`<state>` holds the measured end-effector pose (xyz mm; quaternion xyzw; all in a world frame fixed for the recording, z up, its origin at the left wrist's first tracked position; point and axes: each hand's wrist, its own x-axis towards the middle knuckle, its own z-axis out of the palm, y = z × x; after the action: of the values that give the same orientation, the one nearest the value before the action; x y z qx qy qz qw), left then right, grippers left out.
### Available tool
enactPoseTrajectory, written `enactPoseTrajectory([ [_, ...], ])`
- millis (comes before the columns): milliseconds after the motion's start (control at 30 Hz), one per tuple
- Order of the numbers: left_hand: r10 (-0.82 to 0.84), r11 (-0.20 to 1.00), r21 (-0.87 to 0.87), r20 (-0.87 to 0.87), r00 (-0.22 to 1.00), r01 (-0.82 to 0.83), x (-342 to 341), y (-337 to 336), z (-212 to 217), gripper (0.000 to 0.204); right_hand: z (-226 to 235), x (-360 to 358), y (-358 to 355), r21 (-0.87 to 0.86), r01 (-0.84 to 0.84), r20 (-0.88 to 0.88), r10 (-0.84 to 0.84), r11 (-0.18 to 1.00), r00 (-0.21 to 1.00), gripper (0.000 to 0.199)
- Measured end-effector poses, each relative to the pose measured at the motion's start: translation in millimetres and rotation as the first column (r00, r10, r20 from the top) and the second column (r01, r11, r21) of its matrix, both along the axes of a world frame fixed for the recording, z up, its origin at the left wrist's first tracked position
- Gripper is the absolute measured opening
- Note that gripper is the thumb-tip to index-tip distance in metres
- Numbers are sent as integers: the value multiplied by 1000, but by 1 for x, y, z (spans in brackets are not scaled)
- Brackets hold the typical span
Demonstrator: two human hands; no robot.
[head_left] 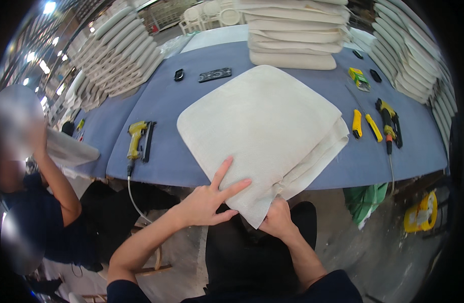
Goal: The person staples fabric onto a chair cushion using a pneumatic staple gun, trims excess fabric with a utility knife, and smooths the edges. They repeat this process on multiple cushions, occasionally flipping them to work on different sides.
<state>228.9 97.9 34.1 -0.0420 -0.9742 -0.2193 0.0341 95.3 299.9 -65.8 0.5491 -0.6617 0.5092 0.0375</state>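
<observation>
A pale, square seat cushion (pixel 257 116) with rounded corners lies turned cornerwise on the table, its near corner jutting over the front edge toward my lap. My left hand (pixel 204 203) rests near that corner with fingers spread, two fingertips flat on the cushion's cloth and the thumb at its edge. At the right of the same corner, my right hand (pixel 279 217) is closed on loose cover fabric (pixel 313 169), which hangs in folds along the cushion's right side. The right fingertips are partly hidden by the cloth.
The blue-covered table (pixel 164 108) holds a staple gun (pixel 137 139) at left, another staple gun (pixel 388 120) at right, a yellow knife (pixel 356 124) and a yellow-handled screwdriver (pixel 373 128). Cushion stacks (pixel 297 38) stand behind. Another person (pixel 50 197) sits at left. A yellow bucket (pixel 421 212) stands right.
</observation>
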Motion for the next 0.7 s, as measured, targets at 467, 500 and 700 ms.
enactPoseTrajectory([
  [467, 51, 999, 29, -253, 966, -45, -2, 17, -40, 86, 94, -277, 146, 51, 927, -514, -786, 372, 344, 48],
  [500, 56, 998, 44, -235, 970, -46, -4, 19, -40, 86, 81, -334, 164, 46, 984, -590, -790, 172, 166, 53],
  [700, 94, 995, 43, -220, 971, -87, -4, 20, -49, 85, 46, -464, 216, 535, 845, -496, -810, -1, 314, 71],
])
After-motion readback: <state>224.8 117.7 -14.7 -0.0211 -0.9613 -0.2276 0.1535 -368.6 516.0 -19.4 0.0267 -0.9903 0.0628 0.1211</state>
